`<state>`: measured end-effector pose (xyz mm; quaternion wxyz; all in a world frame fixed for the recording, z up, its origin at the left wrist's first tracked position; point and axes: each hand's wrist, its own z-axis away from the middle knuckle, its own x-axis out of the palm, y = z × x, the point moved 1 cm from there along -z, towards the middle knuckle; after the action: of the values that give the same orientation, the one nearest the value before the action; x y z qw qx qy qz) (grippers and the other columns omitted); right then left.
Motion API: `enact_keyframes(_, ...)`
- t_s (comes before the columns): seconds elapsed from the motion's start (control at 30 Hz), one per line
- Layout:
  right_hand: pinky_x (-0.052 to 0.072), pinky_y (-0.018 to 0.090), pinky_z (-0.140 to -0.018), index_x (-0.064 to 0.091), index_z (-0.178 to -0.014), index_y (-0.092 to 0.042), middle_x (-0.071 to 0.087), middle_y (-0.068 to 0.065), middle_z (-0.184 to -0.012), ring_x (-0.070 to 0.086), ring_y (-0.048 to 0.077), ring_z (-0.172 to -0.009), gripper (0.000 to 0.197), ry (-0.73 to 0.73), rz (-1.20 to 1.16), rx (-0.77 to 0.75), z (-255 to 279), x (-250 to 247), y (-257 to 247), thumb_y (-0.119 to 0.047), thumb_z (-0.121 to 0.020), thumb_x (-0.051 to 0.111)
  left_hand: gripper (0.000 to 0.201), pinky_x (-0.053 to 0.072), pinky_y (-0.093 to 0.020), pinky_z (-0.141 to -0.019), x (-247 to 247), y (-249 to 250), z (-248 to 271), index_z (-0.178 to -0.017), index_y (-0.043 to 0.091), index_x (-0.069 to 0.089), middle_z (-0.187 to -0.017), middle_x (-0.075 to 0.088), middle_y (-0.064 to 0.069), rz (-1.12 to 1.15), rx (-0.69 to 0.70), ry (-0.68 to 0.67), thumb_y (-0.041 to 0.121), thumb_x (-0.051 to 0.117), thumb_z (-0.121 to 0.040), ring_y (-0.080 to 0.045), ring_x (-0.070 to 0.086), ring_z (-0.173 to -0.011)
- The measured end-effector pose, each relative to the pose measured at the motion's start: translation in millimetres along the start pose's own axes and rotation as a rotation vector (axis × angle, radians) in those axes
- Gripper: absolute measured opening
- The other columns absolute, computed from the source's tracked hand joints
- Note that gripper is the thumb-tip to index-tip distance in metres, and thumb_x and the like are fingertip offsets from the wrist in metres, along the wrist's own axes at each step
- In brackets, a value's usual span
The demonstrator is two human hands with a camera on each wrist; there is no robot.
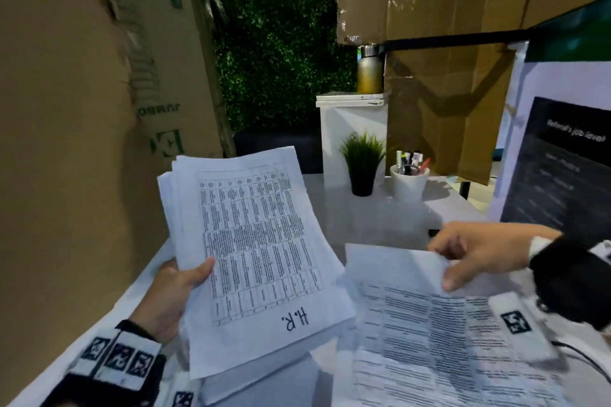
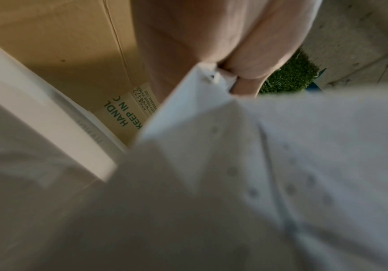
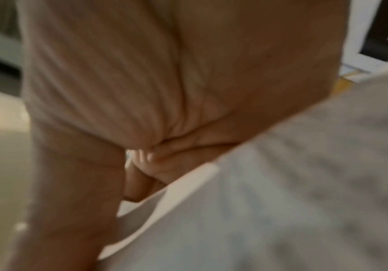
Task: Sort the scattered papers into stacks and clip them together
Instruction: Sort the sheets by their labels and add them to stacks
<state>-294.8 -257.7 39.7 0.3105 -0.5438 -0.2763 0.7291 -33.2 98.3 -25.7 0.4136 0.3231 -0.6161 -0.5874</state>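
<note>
1. Plainly, the stack of printed sheets sits in the air above the near left part of the table. It is tilted, and its top page is a dense grid of text. "H.R." is handwritten at the near end, upside down to the head camera.
2. The left hand grips the stack at its left edge, with the thumb laid across the top page. In the head view the other fingers are hidden beneath the paper.
3. Only the left wrist view shows a corner of the stack wedged into the curled hand. It also shows green print reading "HANDL" and "KEEP IN" on the cardboard box beside it.
4. Just right of the stack, the right hand pinches the far edge of a single printed sheet. The thumb is on top and the fingers are curled behind. That edge is lifted, and the near part lies blurred over other printed pages.
5. The right wrist view is smeared. It shows curled fingers against the sheet's edge, which the head view does not.
6. Farther out, a potted plant and a white cup of pens stand side by side.
7. A metal bottle stands on top of a white cabinet, a dark screen is at the right, and a leafy green wall is behind.
</note>
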Motion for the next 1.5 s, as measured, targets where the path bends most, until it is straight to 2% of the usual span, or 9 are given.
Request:
enact_keyframes(0.3,0.063,0.041,-0.066,0.071,-0.104,-0.003,0.075,0.022,-0.099,0.075,0.031,-0.076,0.024,0.533,-0.770,-0.154,18.7,-26.1,4.9,0.001,-0.080,0.068,0.024,0.064,-0.038,-0.064,-8.3,9.1,-4.6,-0.120,-0.001,0.065,-0.110,0.074,-0.016,0.062,0.001,0.120,0.008,0.055,-0.101,-0.029,0.073,-0.089)
enact_keyframes(0.5,0.059,0.048,-0.082,0.068,-0.114,0.003,0.072,0.022,-0.109,0.073,0.031,-0.084,0.068,0.734,-0.969,-0.196,-47.7,14.9,-11.5,-0.025,-0.056,0.092,0.025,0.050,-0.057,-0.102,15.2,2.8,-1.2,-0.120,-0.001,0.067,-0.123,0.071,-0.025,0.048,0.002,0.062,0.007,0.059,-0.098,-0.038,0.070,-0.108)
enact_keyframes(0.67,0.056,0.046,-0.086,0.065,-0.112,0.005,0.070,0.026,-0.110,0.068,0.030,-0.090,0.030,0.810,-0.872,-0.123,-109.0,67.0,-27.5,-0.008,-0.086,0.072,0.019,0.060,-0.027,-0.055,59.0,-2.0,19.3,-0.106,-0.002,0.071,-0.084,0.080,-0.013,-0.103,0.009,-0.145,-0.001,0.052,-0.100,-0.021,0.077,-0.068)
enact_keyframes(0.93,0.060,0.045,-0.083,0.053,-0.106,-0.022,0.071,0.005,-0.104,0.072,0.022,-0.094,0.042,1.221,-0.732,-0.270,-92.8,68.4,-41.1,-0.016,-0.077,0.082,0.046,0.062,-0.039,-0.076,83.9,17.6,16.0,-0.088,0.023,0.083,-0.103,0.080,-0.011,0.061,0.162,-0.220,0.034,0.043,-0.106,-0.018,0.078,-0.081)
enact_keyframes(1.07,0.060,0.024,-0.076,0.052,-0.110,-0.025,0.069,-0.007,-0.104,0.072,0.007,-0.090,0.045,1.372,-0.730,-0.394,-72.7,60.9,-56.6,-0.005,-0.080,0.078,0.041,0.054,-0.008,-0.059,95.0,39.5,19.8,-0.056,0.042,0.077,-0.060,0.071,0.021,0.125,0.363,-0.310,0.081,0.074,-0.046,0.013,0.066,-0.059)
enact_keyframes(1.17,0.060,0.028,-0.077,0.061,-0.114,-0.014,0.074,0.005,-0.106,0.073,0.015,-0.095,0.036,1.272,-0.757,-0.388,-63.4,70.3,-45.2,-0.009,-0.082,0.077,0.073,0.057,-0.037,-0.099,95.3,22.5,17.7,-0.118,0.037,0.074,-0.122,0.075,0.010,0.041,0.426,-0.372,0.060,0.092,-0.051,-0.009,0.068,-0.118)
enact_keyframes(1.23,0.058,0.034,-0.082,0.068,-0.107,-0.016,0.077,0.003,-0.104,0.073,0.016,-0.097,0.031,1.139,-0.762,-0.346,-58.7,77.8,-31.9,-0.011,-0.079,0.080,0.072,0.044,-0.053,-0.112,101.3,20.7,25.0,-0.122,0.039,0.072,-0.133,0.071,0.007,0.027,0.444,-0.364,0.057,0.092,-0.055,-0.017,0.063,-0.128)
enact_keyframes(1.37,0.055,0.051,-0.092,0.075,-0.103,-0.012,0.076,0.010,-0.109,0.070,0.029,-0.105,0.034,1.004,-0.780,-0.392,-41.1,72.5,-30.1,-0.005,-0.072,0.084,0.044,0.053,-0.045,-0.103,104.7,32.3,25.3,-0.113,0.046,0.074,-0.126,0.074,0.012,-0.019,0.501,-0.331,0.030,0.087,-0.075,-0.013,0.066,-0.122)
enact_keyframes(1.5,0.054,0.053,-0.095,0.073,-0.108,-0.012,0.075,0.009,-0.111,0.071,0.027,-0.106,0.039,0.940,-0.720,-0.441,-32.7,60.7,-60.6,-0.019,-0.071,0.081,0.094,0.059,-0.039,-0.094,109.0,54.3,24.1,-0.130,0.021,0.067,-0.127,0.074,0.001,0.039,0.493,-0.305,0.059,0.094,-0.049,-0.020,0.069,-0.119)
